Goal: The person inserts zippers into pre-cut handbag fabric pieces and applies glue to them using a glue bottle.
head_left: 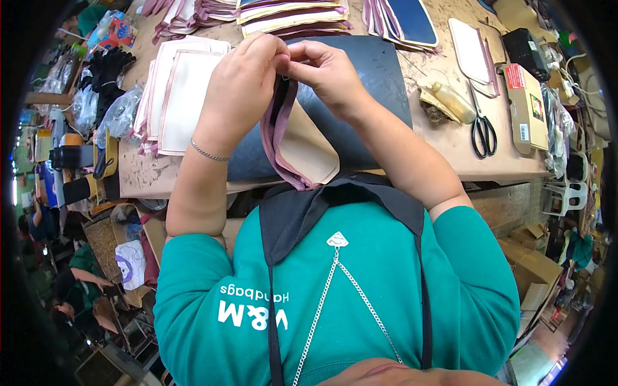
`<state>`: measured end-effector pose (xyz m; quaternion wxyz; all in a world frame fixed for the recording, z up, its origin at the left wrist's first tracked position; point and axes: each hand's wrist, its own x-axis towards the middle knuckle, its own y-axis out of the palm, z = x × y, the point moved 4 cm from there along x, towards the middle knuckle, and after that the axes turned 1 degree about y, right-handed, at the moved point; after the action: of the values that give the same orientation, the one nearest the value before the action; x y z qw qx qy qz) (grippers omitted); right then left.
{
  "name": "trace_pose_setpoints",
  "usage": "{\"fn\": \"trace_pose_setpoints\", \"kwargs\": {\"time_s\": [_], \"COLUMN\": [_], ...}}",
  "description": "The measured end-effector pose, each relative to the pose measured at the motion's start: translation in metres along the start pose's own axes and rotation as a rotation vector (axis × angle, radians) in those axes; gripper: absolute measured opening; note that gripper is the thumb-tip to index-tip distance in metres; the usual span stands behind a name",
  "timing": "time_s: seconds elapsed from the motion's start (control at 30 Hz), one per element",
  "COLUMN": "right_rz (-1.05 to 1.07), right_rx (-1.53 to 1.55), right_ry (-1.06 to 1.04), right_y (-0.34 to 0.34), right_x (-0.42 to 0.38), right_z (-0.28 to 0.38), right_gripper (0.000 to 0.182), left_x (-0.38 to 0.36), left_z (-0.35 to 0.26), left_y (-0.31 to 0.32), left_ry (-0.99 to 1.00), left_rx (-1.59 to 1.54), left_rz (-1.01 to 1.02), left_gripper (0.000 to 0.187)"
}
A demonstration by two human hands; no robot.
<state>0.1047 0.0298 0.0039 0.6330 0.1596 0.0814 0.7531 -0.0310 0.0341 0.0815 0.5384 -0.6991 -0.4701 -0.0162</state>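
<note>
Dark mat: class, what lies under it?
The brown tabletop shows beside the dark mat and likely continues beneath; anything directly under is covered and cannot be seen.

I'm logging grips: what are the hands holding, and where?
The left hand and right hand pinch the purple-edged beige piece by its far end, with their fingertips close together.

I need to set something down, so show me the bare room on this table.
Bare: the dark mat just right of the right hand, and the tabletop between the right forearm and the scissors, nearer than the bottle. Crowded: the left, with white panels; the far side, with stacked pieces; the right, with a box.
</note>
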Motion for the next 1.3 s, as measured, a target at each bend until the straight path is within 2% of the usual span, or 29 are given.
{"fn": "trace_pose_setpoints", "kwargs": {"time_s": [0.07, 0.17, 0.3, 0.4, 0.5, 0.57, 0.6, 0.63, 0.67, 0.7, 0.73, 0.83, 0.87, 0.97, 1.0, 1.13, 1.3], "right_rz": [-0.009, -0.020, -0.146, -0.161, -0.167, -0.173, -0.134, -0.076, -0.018, 0.043, 0.045, 0.074, 0.086, 0.052, 0.026, 0.001, 0.040], "right_rx": [0.042, -0.127, -0.240, -0.295, -0.310, -0.431, -0.415, -0.531, -0.646, -0.762, -0.764, -1.055, -1.114, -1.302, -1.380, -1.535, -1.566], "right_ry": [0.032, -0.171, -0.173, -0.171, -0.204, -0.271, -0.275, -0.295, -0.315, -0.333, -0.219, -0.519, -0.548, -0.620, -0.751, -0.850, -0.925], "right_y": [0.001, -0.001, 0.004, 0.005, -0.001, -0.009, -0.012, -0.012, -0.012, -0.009, -0.005, 0.002, 0.003, 0.013, 0.016, 0.014, 0.014], "right_x": [0.000, 0.003, -0.006, -0.008, -0.007, -0.002, 0.002, 0.001, 0.001, 0.001, 0.000, -0.004, -0.004, -0.014, -0.014, -0.027, -0.038], "right_z": [0.003, -0.001, -0.005, -0.001, -0.001, 0.006, 0.008, 0.013, 0.020, 0.029, 0.033, 0.047, 0.047, 0.053, 0.049, 0.054, 0.062], "right_gripper": [0.020, 0.021, 0.029, 0.035, 0.034, 0.031, 0.025, 0.025, 0.025, 0.026, 0.025, 0.030, 0.035, 0.033, 0.024, 0.011, 0.012], "left_x": [-0.001, 0.004, 0.009, 0.013, 0.008, 0.005, 0.003, 0.001, 0.002, 0.000, -0.002, -0.008, -0.009, -0.013, -0.012, -0.013, -0.009], "left_z": [0.003, 0.010, 0.015, 0.036, 0.046, 0.051, 0.054, 0.056, 0.054, 0.055, 0.056, 0.058, 0.059, 0.058, 0.056, 0.045, 0.035], "left_y": [0.005, 0.006, 0.009, 0.011, 0.017, 0.017, 0.016, 0.017, 0.017, 0.021, 0.026, 0.033, 0.035, 0.042, 0.043, 0.041, 0.043], "left_ry": [-0.004, 0.027, -0.003, -0.102, -0.310, -0.289, -0.278, -0.267, -0.232, -0.294, -0.355, -0.504, -0.547, -0.579, -0.600, -0.641, -0.555], "left_rx": [0.025, 0.062, 0.039, -0.179, -0.543, -0.460, -0.419, -0.377, -0.438, -0.506, -0.575, -0.651, -0.653, -0.652, -0.675, -0.773, -0.743], "left_rz": [-0.023, -0.081, -0.086, -0.085, 0.013, 0.076, 0.108, 0.140, 0.077, 0.053, 0.028, 0.019, 0.029, -0.007, -0.042, -0.163, -0.294], "left_gripper": [0.004, 0.006, 0.004, 0.010, 0.020, 0.020, 0.020, 0.020, 0.021, 0.021, 0.022, 0.021, 0.021, 0.024, 0.026, 0.029, 0.024]}}
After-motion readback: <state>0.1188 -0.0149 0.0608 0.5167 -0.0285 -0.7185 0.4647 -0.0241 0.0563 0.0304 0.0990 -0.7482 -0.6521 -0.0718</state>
